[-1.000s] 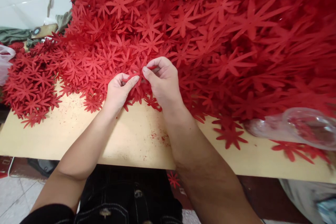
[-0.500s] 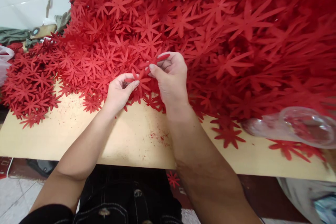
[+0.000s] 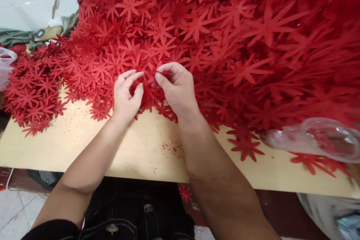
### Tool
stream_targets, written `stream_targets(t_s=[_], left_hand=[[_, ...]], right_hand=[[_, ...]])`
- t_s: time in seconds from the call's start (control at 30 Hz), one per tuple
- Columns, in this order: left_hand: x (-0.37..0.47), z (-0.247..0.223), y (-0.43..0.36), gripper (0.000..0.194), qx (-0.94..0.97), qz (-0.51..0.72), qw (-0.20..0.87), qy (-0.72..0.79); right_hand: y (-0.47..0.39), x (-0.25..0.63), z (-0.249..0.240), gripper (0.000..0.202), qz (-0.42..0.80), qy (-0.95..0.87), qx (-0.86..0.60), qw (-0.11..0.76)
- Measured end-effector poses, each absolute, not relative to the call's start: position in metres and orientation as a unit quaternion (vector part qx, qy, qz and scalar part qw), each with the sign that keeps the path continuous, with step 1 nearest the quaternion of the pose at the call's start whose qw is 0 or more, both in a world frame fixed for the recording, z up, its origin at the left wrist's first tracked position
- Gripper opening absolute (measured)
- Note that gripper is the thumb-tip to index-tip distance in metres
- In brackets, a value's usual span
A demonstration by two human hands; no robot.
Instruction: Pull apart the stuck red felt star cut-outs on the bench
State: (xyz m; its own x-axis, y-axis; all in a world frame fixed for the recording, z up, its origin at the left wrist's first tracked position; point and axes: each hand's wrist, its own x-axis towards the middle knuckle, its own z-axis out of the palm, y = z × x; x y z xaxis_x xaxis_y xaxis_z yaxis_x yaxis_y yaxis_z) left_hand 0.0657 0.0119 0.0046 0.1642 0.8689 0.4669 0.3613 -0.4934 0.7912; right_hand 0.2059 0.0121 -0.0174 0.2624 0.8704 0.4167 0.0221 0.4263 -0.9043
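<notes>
My left hand (image 3: 128, 95) is over the front edge of a large heap of red flower-shaped cutouts (image 3: 163, 48), its thumb and fingers apart and nothing visible in its grasp. Just right of it, my right hand (image 3: 180, 88) is curled, with thumb and forefinger tips nearly together. Whatever may be between those tips is lost against the red behind. Loose red cutouts lie in the small gap between both hands, with narrow petals spread like stars.
A smaller pile of red cutouts (image 3: 33, 90) lies on the left of the pale tabletop (image 3: 84, 138). A clear plastic container (image 3: 329, 137) rests near the right edge. Behind the left pile is green cloth (image 3: 17, 37), and a white plastic bag (image 3: 6, 63) stands at the far left.
The red cutout pieces pinched in both hands are no longer seen in them. My left fingers have spread apart, and my right hand has shifted slightly left and down.
</notes>
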Motion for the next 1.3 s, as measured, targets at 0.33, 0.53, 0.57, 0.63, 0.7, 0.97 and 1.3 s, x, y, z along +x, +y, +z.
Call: stream_targets(t_s=[0.33, 0.53, 0.57, 0.63, 0.7, 0.97, 1.3], left_hand=[[0.072, 0.012, 0.008, 0.017, 0.592, 0.506, 0.487, 0.396], [0.074, 0.011, 0.013, 0.005, 0.529, 0.527, 0.535, 0.396], [0.075, 0.011, 0.012, 0.006, 0.53, 0.524, 0.532, 0.401], [0.076, 0.012, 0.011, 0.008, 0.535, 0.521, 0.522, 0.413], [0.076, 0.012, 0.012, 0.007, 0.533, 0.523, 0.51, 0.426], [0.073, 0.007, 0.019, 0.018, 0.497, 0.532, 0.553, 0.406], [0.077, 0.013, 0.014, 0.017, 0.476, 0.496, 0.595, 0.417]], right_hand=[[0.001, 0.184, -0.009, 0.019, 0.193, -0.582, -0.463, 0.64], [0.006, 0.188, -0.015, 0.02, 0.248, -0.55, -0.46, 0.652], [0.008, 0.189, -0.017, 0.021, 0.266, -0.541, -0.447, 0.66], [0.011, 0.194, -0.021, 0.022, 0.293, -0.515, -0.43, 0.682], [0.016, 0.202, -0.027, 0.023, 0.309, -0.462, -0.427, 0.714], [0.023, 0.237, -0.032, 0.015, 0.207, -0.342, -0.478, 0.782], [-0.004, 0.192, 0.008, 0.032, 0.374, -0.503, -0.418, 0.658]])
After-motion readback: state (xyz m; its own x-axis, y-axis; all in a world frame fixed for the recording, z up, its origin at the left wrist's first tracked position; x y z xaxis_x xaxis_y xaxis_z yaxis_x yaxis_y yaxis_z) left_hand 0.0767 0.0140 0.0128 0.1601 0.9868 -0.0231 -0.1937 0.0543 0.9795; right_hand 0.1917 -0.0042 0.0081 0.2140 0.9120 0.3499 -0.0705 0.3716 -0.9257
